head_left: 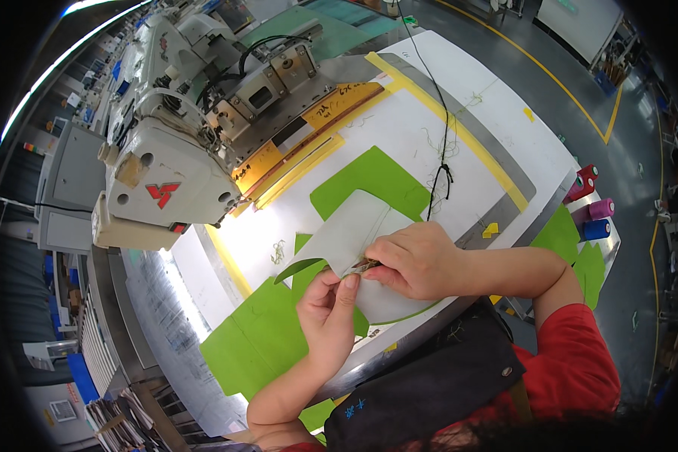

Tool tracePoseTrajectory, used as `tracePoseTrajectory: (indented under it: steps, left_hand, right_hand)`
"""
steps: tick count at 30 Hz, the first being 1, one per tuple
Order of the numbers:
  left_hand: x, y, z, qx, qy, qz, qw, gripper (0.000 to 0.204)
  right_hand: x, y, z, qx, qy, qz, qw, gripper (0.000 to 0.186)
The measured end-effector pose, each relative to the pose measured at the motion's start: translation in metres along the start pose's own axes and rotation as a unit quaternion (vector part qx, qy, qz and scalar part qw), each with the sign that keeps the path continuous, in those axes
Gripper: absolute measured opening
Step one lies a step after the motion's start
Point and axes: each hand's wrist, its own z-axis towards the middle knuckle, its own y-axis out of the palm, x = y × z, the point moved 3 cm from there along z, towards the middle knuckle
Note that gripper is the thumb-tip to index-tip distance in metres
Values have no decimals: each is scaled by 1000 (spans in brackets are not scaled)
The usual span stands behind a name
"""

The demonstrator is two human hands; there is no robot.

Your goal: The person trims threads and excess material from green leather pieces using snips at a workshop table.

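Observation:
My left hand (330, 309) pinches the edge of a pale grey, green-backed piece (350, 222), which is partly lifted and curled. Beside those fingers, my right hand (410, 260) is closed on a small metal tool (369, 265), apparently thread snips, held against the piece and largely hidden by the fingers. A knotted black cord (444, 172) hangs down to the right hand. Green pieces lie behind (373, 166) and to the left (248, 343) on the white work surface, among loose thread scraps.
An industrial sewing machine (147, 184) with a yellow guide bar (328, 109) occupies the back left. Thread cones (597, 228) and more green pieces (557, 233) are at the right edge. A metal table edge (158, 316) is at left; beyond lies a floor (520, 38) with yellow lines.

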Motion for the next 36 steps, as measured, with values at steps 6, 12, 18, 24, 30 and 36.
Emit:
tracePoseTrajectory:
  steps: [6, 12, 18, 24, 30, 36]
  left_hand:
    - [0, -1, 0, -7, -10, 5, 1000, 12]
    - [3, -2, 3, 29, 11, 20, 999, 9]
    - [4, -6, 8, 9, 12, -5, 1000, 13]
    - [41, -8, 4, 98, 386, 260, 880, 42]
    - [37, 23, 5, -162, 109, 169, 966, 44]
    - [33, 23, 3, -120, 115, 61, 984, 23]
  right_hand:
    - [1, -4, 2, 11, 1, 13, 1000, 22]
    - [4, -18, 4, 86, 36, 106, 990, 32]
    - [5, -26, 17, 4, 51, 100, 994, 43]
    - [-5, -33, 15, 16, 146, 208, 967, 33]
    - [-34, -41, 18, -8, 30, 132, 991, 46]
    - [-39, -46, 10, 0, 33, 204, 978, 47]
